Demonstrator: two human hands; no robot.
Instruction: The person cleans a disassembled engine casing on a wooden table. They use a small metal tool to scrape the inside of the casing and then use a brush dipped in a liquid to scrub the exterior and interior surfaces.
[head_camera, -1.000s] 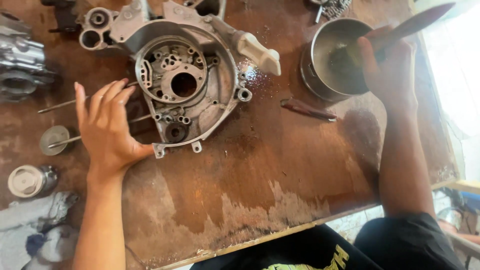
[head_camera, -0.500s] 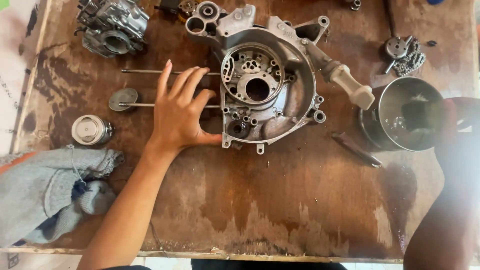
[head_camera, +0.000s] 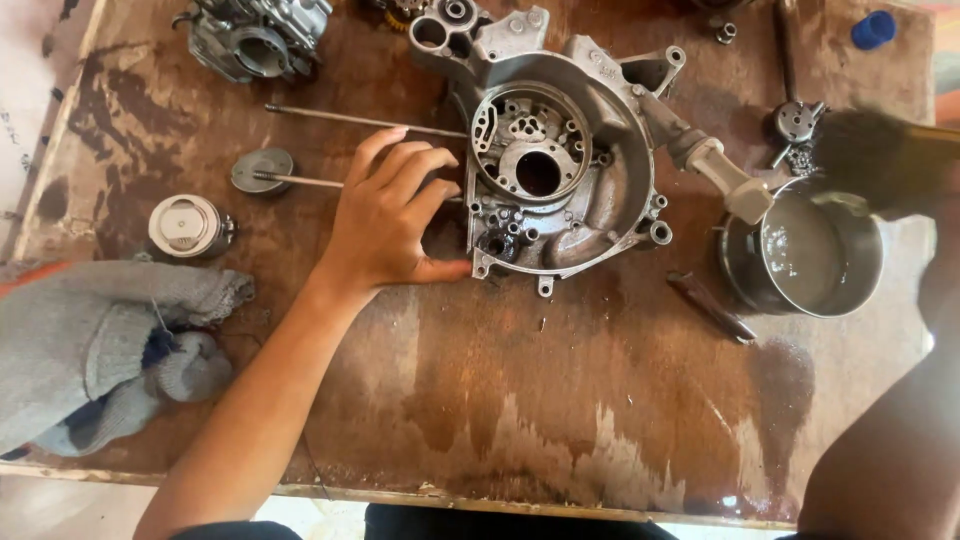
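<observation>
A: Table (head_camera: 560, 400), brown wood, wet-stained near the front edge. Grey rag (head_camera: 90, 350) bunched at far left.

B: Casing (head_camera: 560, 170), cast aluminium, flat at table centre-top, open side up; still grimy in the recesses, so cleaning judged barely begun, most of it left.

A: Steel bowl (head_camera: 815, 255) just right of casing, holding cloudy liquid. Brush (head_camera: 880, 150) above bowl, bristles dark and blurred, apparently loaded; not yet on the casing.

B: Left hand (head_camera: 390, 225) flat on table, thumb against casing's lower-left corner, fingers spread and unclenched over two thin rods (head_camera: 340, 118); steadying, not grasping.

A: Right hand mostly out of frame at right edge; only forearm seen; grasp on brush handle cannot be told.

B: Piston (head_camera: 188, 226) left, upright. Blue cap (head_camera: 873, 30) top right.
</observation>
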